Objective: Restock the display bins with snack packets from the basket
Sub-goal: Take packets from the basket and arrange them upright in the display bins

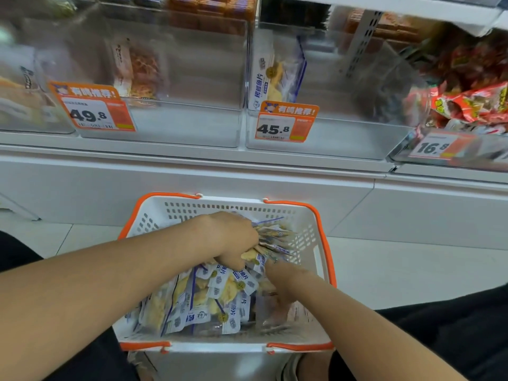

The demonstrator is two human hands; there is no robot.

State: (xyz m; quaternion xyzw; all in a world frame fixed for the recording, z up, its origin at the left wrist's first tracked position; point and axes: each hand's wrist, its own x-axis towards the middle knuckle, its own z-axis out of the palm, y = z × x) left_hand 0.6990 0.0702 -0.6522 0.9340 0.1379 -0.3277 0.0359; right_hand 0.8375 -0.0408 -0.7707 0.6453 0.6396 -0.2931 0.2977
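Orange price tags [286, 121] read 49.8, 45.8, 16.8; your left hand [231, 237] grips packets [275, 240] over the basket [220, 204]; right hand [277, 281] grasp: cannot tell.

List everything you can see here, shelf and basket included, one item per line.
basket: one, white with orange handles, below the shelf
packets: many, blue-white, piled in the basket
bunch: one handful of such packets, blue-white, above the basket
bins: at least four, clear, along the shelf
tags: three, orange and white, on bin fronts
red packets: many, red, rightmost bin
blue packets: few, blue-white, bin tagged 45.8
brown packets: few, orange-brown, bin tagged 49.8
shelf: one, white, across the back
floor: pale tiles, around the basket
left hand: one, grips the bunch
right hand: one, in the basket's packets, grip unclear
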